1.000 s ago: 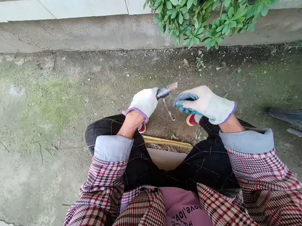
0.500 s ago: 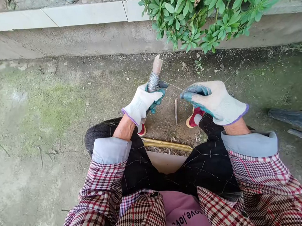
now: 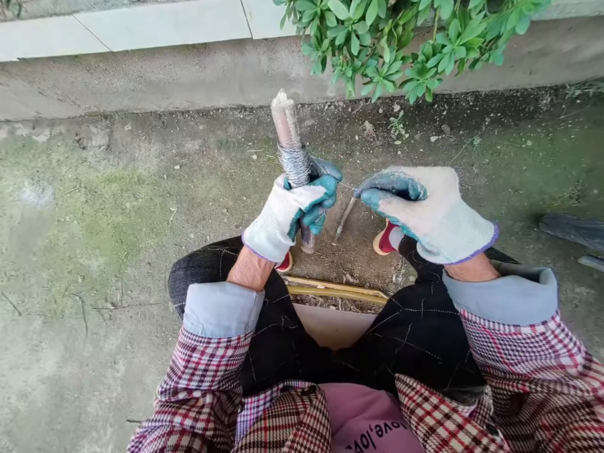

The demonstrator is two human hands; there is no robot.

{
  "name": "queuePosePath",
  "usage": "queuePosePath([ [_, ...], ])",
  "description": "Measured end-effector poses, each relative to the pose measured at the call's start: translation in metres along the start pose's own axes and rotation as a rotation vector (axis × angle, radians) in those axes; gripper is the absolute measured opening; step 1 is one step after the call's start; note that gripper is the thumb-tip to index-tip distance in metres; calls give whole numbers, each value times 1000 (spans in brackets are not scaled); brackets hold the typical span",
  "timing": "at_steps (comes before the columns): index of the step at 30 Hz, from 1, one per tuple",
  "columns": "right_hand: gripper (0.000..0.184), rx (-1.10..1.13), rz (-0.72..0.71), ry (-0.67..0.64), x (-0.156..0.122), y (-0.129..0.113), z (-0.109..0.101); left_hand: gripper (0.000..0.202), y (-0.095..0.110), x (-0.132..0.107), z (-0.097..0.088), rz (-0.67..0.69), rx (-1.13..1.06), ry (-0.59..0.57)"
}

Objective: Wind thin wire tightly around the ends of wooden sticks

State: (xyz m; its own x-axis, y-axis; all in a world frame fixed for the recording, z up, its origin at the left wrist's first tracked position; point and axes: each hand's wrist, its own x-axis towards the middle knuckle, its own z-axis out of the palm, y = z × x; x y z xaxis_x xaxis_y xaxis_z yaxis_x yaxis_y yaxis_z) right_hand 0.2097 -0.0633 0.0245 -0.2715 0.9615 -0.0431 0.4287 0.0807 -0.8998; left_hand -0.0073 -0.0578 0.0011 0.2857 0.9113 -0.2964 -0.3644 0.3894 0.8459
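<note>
My left hand [image 3: 301, 210], in a white glove with a green-blue coated palm, is closed around a thick wooden stick [image 3: 286, 124]. Thin grey wire [image 3: 294, 164] is wound in many turns about the stick's middle, just above my fist. From the winding a single strand runs across to my right hand [image 3: 411, 205], gloved alike, whose thumb and forefinger pinch it. A short thin stick [image 3: 344, 220] slants below those fingertips; whether it hangs from the wire or touches the glove, I cannot tell.
A low concrete wall [image 3: 150, 79] topped with white tiles crosses the far side. A leafy green bush [image 3: 414, 34] overhangs it at the right. Yellowish strips [image 3: 335, 290] lie between my knees. A dark object [image 3: 577, 234] is on the ground at the right.
The wire-wound stick has swung upright and its top has moved left, showing more of its lower end. The short thin stick has tilted and shifted. My right hand has moved slightly left.
</note>
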Motion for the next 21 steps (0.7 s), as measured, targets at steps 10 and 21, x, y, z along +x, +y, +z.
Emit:
queuePosePath([
  [10,9,38,29,-13,1,1,7,13,-4,4,-3,-42,203,28],
  [21,26,-63,141,-80,7,-1,9,20,2,0,-1,-61,358,102],
])
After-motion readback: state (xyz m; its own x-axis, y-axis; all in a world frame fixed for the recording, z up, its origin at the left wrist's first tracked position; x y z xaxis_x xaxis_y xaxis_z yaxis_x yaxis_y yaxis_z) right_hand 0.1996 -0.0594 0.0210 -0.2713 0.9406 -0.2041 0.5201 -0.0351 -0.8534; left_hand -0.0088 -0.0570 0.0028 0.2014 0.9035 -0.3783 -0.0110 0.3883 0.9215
